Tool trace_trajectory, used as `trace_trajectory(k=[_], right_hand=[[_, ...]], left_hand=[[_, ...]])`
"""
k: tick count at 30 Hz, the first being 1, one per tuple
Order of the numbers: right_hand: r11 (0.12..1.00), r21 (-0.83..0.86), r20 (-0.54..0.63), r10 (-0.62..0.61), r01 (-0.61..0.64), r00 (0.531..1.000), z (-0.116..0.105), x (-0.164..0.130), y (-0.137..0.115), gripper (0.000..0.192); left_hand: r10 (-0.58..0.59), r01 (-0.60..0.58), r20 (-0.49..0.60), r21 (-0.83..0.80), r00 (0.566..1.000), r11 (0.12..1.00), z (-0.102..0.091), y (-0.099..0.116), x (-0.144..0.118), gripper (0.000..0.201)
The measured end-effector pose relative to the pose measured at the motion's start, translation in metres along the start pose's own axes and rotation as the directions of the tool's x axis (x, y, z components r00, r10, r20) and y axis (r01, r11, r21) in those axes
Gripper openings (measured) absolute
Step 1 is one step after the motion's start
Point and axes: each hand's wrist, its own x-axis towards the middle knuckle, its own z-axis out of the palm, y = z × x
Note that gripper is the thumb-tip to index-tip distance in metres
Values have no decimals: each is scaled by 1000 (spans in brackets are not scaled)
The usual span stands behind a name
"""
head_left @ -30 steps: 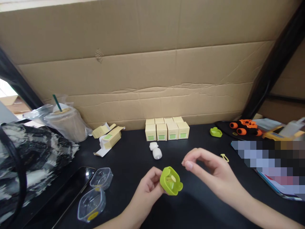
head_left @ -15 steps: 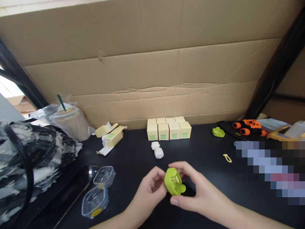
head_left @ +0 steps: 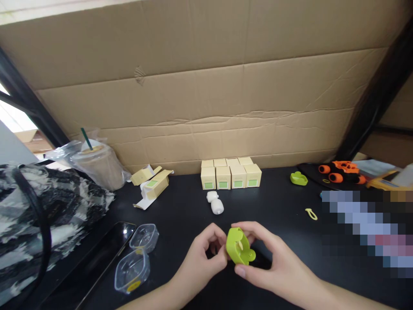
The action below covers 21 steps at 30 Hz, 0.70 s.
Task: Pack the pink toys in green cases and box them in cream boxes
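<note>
Both my hands hold a small lime-green plastic shell [head_left: 239, 246] just above the black table [head_left: 274, 206], near its front edge. My left hand [head_left: 206, 254] pinches the shell's left rim with thumb and fingers. My right hand [head_left: 271, 258] wraps around its right side and underside. A pale yellow piece shows inside the shell's open face. Two small white plastic parts [head_left: 215, 203] lie on the table behind my hands. A thin yellow loop [head_left: 311, 213] lies to the right.
A row of small cream boxes [head_left: 230, 174] stands against the cardboard wall [head_left: 206, 94]. An opened box [head_left: 151, 185], a bagged iced drink [head_left: 97, 163], two clear shells [head_left: 137, 258], a phone [head_left: 103, 254] and a patterned bag [head_left: 38, 215] are on the left. A second green shell [head_left: 298, 178] and an orange toy car [head_left: 342, 171] are at right.
My right hand came down from above the table and closed around the right side of the green shell. The shell now sits gripped between both hands.
</note>
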Motion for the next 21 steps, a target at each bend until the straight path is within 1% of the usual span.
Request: trace_trajectory(k=[4,9,13,16,19,21], right_hand=[[1000,-17,-3,-7,6,1000,-1,2,0,55],[996,-54,-24,-70,69,997,-4,2,0,55],[993,-70,-55,-99,95,994,-5,1,-2,53],[993,-58,-95,-106,101,990,-3,-2,-4,53],[994,-38,-144,-104,100,984,-2,-3,-5,53],[990,-51,-134,-141,135,981,-2,-3,-5,54]], left_hand=[[-5,5,-4,-12,1000,1000,-2,-2,1,4],[2,-2,1,-19,1000,1000,-2,-2,2,4],[7,-7,-15,-5,1000,1000,-3,-1,2,3],[41,-40,-21,50,999,998,-4,-1,2,4],[106,-106,0,114,994,988,-7,-2,1,7],[137,-138,17,138,990,981,-8,-2,0,9]])
